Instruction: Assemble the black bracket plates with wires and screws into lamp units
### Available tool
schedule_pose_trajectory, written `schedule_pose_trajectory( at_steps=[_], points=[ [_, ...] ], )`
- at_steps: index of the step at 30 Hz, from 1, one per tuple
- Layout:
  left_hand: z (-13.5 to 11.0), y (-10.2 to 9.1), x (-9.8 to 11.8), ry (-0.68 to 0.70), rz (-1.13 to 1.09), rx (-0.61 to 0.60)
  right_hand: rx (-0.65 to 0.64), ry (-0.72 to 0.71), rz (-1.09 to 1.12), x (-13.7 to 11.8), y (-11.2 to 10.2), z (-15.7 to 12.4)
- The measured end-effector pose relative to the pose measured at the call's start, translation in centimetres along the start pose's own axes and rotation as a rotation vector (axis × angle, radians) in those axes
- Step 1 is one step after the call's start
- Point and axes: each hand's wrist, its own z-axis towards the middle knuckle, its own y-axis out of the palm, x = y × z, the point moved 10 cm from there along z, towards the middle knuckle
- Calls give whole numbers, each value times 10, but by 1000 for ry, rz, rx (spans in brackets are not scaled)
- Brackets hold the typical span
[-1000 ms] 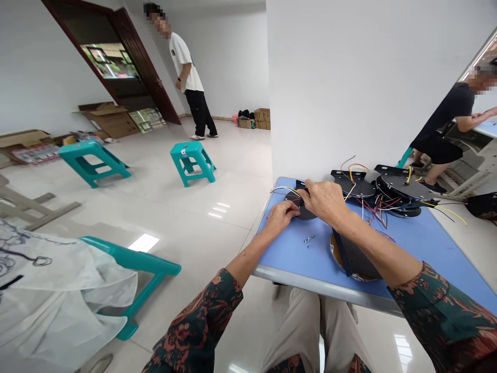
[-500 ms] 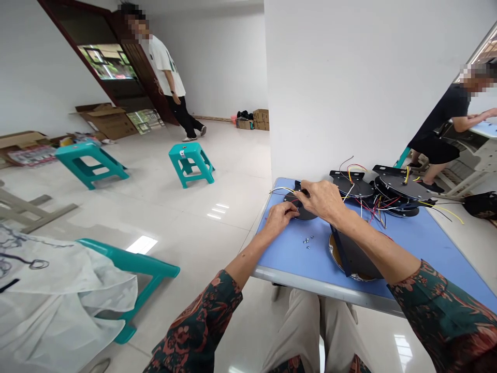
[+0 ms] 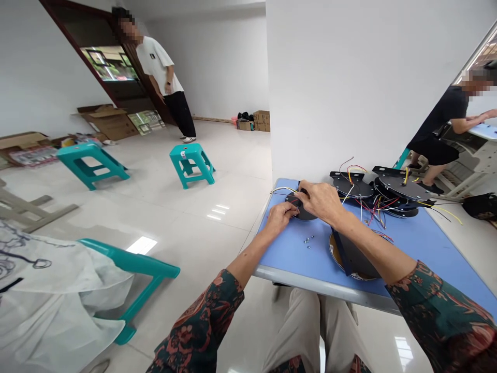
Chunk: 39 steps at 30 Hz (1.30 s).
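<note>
A black round plate point(image 3: 306, 211) with thin wires lies at the table's far left corner, partly covered by both hands. My left hand point(image 3: 280, 217) is closed in a pinch at the plate's lower left edge; whatever sits between the fingertips is too small to name. From the right, my right hand point(image 3: 320, 201) closes over the plate's upper edge, its fingers on a dark raised part there. Several small screws point(image 3: 308, 241) are scattered just in front of the plate. Under my right forearm lies a larger round plate point(image 3: 359, 254) with a black bar across it.
Several black round plates point(image 3: 404, 185) with coloured wires are piled on the blue table point(image 3: 283, 259) at the back right. A white wall point(image 3: 330, 93) rises behind. Green stools point(image 3: 192, 160) stand on the floor to the left. One person point(image 3: 165, 77) stands near the door; another point(image 3: 446, 119) sits at right.
Both hands stay at the black round plate with hardly any movement. The person by the door has turned and shifted slightly left.
</note>
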Motion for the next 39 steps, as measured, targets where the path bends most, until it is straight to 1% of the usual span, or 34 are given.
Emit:
schedule_pose_trajectory(
  at_steps=[2, 4, 7, 10, 12, 14, 18, 20, 22, 24, 27, 29, 30, 32, 35, 37, 39],
  points=[
    [1, 1, -1, 9, 22, -6, -11, -78, 107, -2, 2, -1],
    [2, 1, 3, 74, 77, -5, -21, -110, 173, 0, 4, -1],
    [3, 0, 9, 206, 177, -8, -25, -70, 188, 9, 5, -1],
    [1, 2, 6, 252, 229, -69, -28, -43, 181, 13, 6, 0],
    [-1, 6, 3, 251, 261, -122, -28, -35, 147, 12, 6, 2],
    [-2, 9, 0, 222, 311, -143, -29, -26, 84, 10, 6, 3],
    [0, 11, -2, 134, 411, -112, -1, -20, -41, -4, 7, 1],
    [0, 12, 0, 128, 432, -101, 23, 2, -70, -10, 9, -1],
    [-2, 12, 3, 127, 446, -93, 45, 53, -83, -12, 11, -4],
    [-3, 11, 5, 117, 464, -87, 75, 120, -88, -9, 12, -5],
    [-4, 11, 7, 112, 516, -86, 135, 231, -95, 4, 11, -8],
    [-4, 12, 10, 126, 554, -84, 154, 272, -94, 13, 12, -10],
    [-4, 12, 11, 138, 569, -83, 150, 270, -90, 16, 12, -10],
    [-4, 14, 14, 169, 589, -81, 126, 202, -68, 15, 14, -10],
    [-5, 17, 17, 203, 602, -81, 66, -7, 23, 2, 16, -8],
    [-5, 17, 16, 203, 601, -80, -6, -141, 111, -8, 17, -7],
    [-5, 17, 16, 200, 600, -82, -82, -209, 157, -11, 19, -5]
  ],
)
